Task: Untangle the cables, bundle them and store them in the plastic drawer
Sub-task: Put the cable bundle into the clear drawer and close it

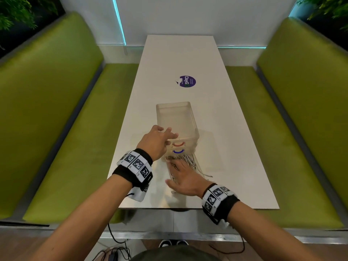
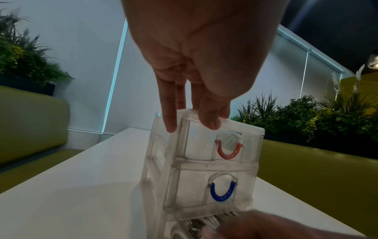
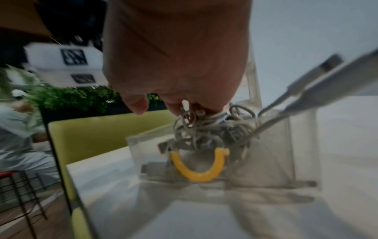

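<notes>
Tangled grey-white cables (image 1: pixel 185 162) lying in pulled-out clear plastic drawer with yellow handle (image 3: pixel 199 168), near front edge of white bench (image 1: pixel 235 147). Right hand (image 1: pixel 185 178) grip clamped on cables. Left hand (image 1: pixel 157 141) fingers (image 2: pixel 169 116) straight, pressing top of clear plastic drawer unit (image 1: pixel 177 119).

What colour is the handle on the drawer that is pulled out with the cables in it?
Yellow. The handle shows best in the right wrist view, on the open drawer below the cables.
</notes>
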`<state>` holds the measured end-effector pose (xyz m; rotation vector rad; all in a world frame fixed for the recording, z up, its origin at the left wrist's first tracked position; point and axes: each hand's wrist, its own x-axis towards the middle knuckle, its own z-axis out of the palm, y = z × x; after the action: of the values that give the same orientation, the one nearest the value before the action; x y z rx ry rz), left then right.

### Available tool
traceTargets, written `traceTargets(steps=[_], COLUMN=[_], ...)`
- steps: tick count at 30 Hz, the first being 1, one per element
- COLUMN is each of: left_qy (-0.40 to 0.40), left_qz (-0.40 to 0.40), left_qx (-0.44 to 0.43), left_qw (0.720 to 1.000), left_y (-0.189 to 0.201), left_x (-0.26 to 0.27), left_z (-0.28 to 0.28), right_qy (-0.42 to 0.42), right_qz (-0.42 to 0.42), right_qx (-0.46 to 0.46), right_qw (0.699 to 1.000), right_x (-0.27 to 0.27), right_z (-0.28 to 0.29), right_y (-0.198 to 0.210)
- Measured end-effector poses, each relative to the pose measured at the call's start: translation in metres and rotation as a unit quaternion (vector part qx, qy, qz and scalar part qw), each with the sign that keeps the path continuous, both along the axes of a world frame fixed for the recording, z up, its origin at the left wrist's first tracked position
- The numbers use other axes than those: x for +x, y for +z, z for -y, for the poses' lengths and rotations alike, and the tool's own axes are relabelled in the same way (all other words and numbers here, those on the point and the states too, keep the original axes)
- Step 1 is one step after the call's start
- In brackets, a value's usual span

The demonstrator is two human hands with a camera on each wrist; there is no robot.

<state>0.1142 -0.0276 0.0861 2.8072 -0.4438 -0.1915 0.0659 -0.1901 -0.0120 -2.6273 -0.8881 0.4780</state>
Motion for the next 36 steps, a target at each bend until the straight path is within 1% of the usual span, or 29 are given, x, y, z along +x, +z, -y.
traceTargets(steps=[1, 3, 4, 5, 7, 10, 13, 14, 16, 17, 18, 20, 21, 22, 24, 25, 27, 29, 30, 31, 33, 35, 36], left_qy=[0.001, 0.004, 0.005, 0.005, 0.008, 0.008, 0.011, 0.012, 0.011, 0.009, 0.007, 0.009, 0.009, 0.009, 0.011, 0.012, 0.007, 0.005, 0.008, 0.010, 0.014, 0.010, 0.005], left_qz=[0.001, -0.001, -0.001, -0.003, -0.003, -0.006, -0.011, -0.008, -0.005, -0.005, -0.004, -0.001, 0.000, 0.002, 0.000, 0.001, 0.001, -0.002, -0.005, -0.007, -0.007, -0.001, 0.001], left_qx=[-0.003, -0.009, -0.010, -0.010, -0.015, -0.018, -0.017, -0.017, -0.014, -0.013, -0.012, -0.012, -0.012, -0.012, -0.019, -0.022, -0.019, -0.017, -0.020, -0.023, -0.024, -0.014, -0.007], left_qw=[1.000, 1.000, 1.000, 1.000, 1.000, 1.000, 1.000, 1.000, 1.000, 1.000, 1.000, 1.000, 1.000, 1.000, 1.000, 1.000, 1.000, 1.000, 1.000, 1.000, 1.000, 1.000, 1.000], left_y=[0.001, 0.003, 0.003, 0.004, 0.005, 0.004, 0.005, 0.004, 0.003, 0.003, 0.001, -0.002, -0.002, -0.002, -0.001, 0.000, -0.001, -0.002, -0.002, -0.002, -0.001, 0.000, -0.001], left_x=[0.000, -0.001, -0.002, -0.003, -0.003, -0.002, -0.002, -0.002, -0.003, -0.003, -0.003, -0.002, -0.002, -0.001, -0.002, -0.002, -0.001, 0.000, 0.000, -0.001, -0.001, -0.002, -0.002], left_z=[0.000, 0.002, 0.003, 0.003, 0.003, 0.003, 0.003, 0.002, 0.002, 0.002, 0.002, 0.001, 0.001, 0.001, 0.002, 0.002, 0.002, 0.001, 0.001, 0.001, 0.002, 0.002, 0.002], right_qy=[0.021, 0.065, 0.077, 0.077, 0.065, -0.001, -0.063, -0.069, -0.086, -0.115, -0.161, -0.245, -0.272, -0.289, -0.283, -0.275, -0.249, -0.187, -0.176, -0.181, -0.187, -0.193, -0.193], right_qz=[0.002, 0.033, 0.045, 0.047, 0.043, 0.041, 0.119, 0.139, 0.164, 0.157, 0.154, 0.167, 0.159, 0.134, 0.067, 0.053, 0.050, 0.065, 0.066, 0.066, 0.083, 0.011, 0.015], right_qx=[-0.024, -0.097, -0.115, -0.110, -0.059, 0.010, 0.035, 0.025, 0.035, 0.032, 0.025, 0.010, 0.017, 0.034, 0.050, 0.063, 0.083, 0.086, 0.083, 0.089, 0.070, 0.074, 0.054], right_qw=[0.999, 0.993, 0.989, 0.990, 0.995, 0.999, 0.990, 0.987, 0.982, 0.980, 0.974, 0.955, 0.949, 0.947, 0.956, 0.958, 0.964, 0.976, 0.979, 0.977, 0.976, 0.978, 0.980], right_x=[-0.005, -0.014, -0.016, -0.018, -0.017, -0.004, 0.001, -0.005, -0.021, -0.028, -0.033, -0.037, -0.036, -0.033, -0.027, -0.023, -0.017, -0.008, -0.004, 0.002, 0.011, 0.012, 0.012], right_z=[0.006, 0.017, 0.019, 0.019, 0.014, -0.002, -0.016, -0.020, -0.022, -0.019, -0.013, 0.006, 0.017, 0.028, 0.045, 0.050, 0.051, 0.045, 0.040, 0.036, 0.031, 0.023, 0.019], right_y=[0.001, -0.007, -0.012, -0.016, -0.021, -0.015, -0.013, -0.012, -0.012, -0.011, -0.008, -0.002, -0.001, -0.003, -0.006, -0.004, 0.002, 0.007, 0.006, 0.006, -0.003, -0.006, -0.009])
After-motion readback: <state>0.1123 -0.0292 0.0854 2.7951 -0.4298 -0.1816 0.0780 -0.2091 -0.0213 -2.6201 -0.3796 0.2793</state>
